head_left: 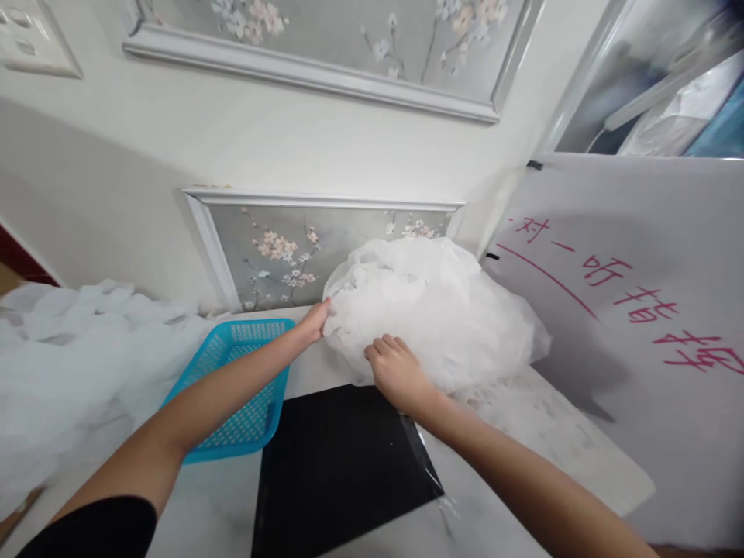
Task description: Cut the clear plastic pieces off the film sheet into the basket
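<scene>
A large puffy bundle of white sheer fabric (433, 310) lies on a white marble-patterned table (511, 411), against the wall. My left hand (315, 321) grips the bundle's left edge, its fingers pinching the folds. My right hand (397, 373) is curled into the bundle's lower front, with the fingers gathering the fabric. Both of my forearms reach in from the bottom of the view. The fabric hides the table and the wall behind it.
A blue plastic mesh basket (249, 395) sits under my left forearm. A black sheet (337, 480) lies on the table's front. More white fabric (75, 364) heaps at the left. A white board with red Chinese writing (616, 302) stands at the right, beside floral wall panels.
</scene>
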Motion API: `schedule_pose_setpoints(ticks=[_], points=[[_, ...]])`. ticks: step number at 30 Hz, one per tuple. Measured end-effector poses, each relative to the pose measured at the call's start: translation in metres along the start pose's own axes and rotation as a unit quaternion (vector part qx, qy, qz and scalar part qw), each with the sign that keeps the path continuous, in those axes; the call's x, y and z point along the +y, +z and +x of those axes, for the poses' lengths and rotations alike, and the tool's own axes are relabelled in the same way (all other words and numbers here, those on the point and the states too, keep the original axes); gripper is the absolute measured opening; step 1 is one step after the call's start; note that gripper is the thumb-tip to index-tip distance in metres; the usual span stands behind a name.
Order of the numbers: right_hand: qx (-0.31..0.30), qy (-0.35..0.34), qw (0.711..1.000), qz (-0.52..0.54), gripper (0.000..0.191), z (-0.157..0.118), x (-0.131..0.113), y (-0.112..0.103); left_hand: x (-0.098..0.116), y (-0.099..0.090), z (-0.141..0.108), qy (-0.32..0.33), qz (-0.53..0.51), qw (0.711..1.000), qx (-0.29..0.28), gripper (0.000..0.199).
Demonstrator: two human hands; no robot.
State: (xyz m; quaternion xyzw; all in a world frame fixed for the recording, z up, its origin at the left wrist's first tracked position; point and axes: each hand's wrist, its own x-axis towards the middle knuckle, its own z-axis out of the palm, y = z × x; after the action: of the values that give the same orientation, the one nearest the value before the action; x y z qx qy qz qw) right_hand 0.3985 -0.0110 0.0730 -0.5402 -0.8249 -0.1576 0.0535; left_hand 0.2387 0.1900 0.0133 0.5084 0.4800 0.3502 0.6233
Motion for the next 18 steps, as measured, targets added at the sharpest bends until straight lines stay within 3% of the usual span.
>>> schedule_pose_setpoints(ticks=[3, 6, 9, 11, 12, 14, 16, 17, 18], points=[[0.021, 0.014, 1.000, -0.002, 0.018, 0.000, 0.021, -0.011, 0.023, 0.013, 0.008, 0.001, -0.033, 0.999, 0.040, 0.036], [0.046, 0.037, 0.998, 0.007, 0.022, 0.000, 0.040, -0.026, 0.052, 0.027, 0.015, 0.011, -0.042, 0.998, 0.046, 0.030], [0.060, 0.049, 0.994, 0.081, 0.024, -0.004, 0.060, -0.050, 0.075, 0.044, 0.015, 0.034, -0.046, 0.997, 0.041, 0.027], [0.113, 0.106, 0.980, 0.123, 0.033, -0.010, 0.080, -0.070, 0.084, 0.055, 0.012, 0.054, -0.053, 0.996, 0.036, 0.027], [0.155, 0.163, 0.967, 0.123, 0.047, -0.012, 0.093, -0.080, 0.086, 0.059, 0.010, 0.065, -0.058, 0.996, 0.035, 0.027], [0.225, 0.329, 0.913, 0.088, 0.081, -0.015, 0.126, -0.094, 0.088, 0.065, 0.004, 0.084, -0.067, 0.993, 0.038, 0.028], [0.169, 0.471, 0.855, 0.137, 0.113, -0.013, 0.162, -0.097, 0.090, 0.068, -0.001, 0.100, -0.074, 0.991, 0.049, 0.027], [0.100, 0.504, 0.830, 0.218, 0.111, -0.010, 0.179, -0.095, 0.091, 0.070, -0.002, 0.106, -0.076, 0.990, 0.057, 0.025], [0.042, 0.501, 0.811, 0.300, 0.099, -0.007, 0.194, -0.091, 0.093, 0.071, -0.003, 0.112, -0.077, 0.988, 0.067, 0.024]])
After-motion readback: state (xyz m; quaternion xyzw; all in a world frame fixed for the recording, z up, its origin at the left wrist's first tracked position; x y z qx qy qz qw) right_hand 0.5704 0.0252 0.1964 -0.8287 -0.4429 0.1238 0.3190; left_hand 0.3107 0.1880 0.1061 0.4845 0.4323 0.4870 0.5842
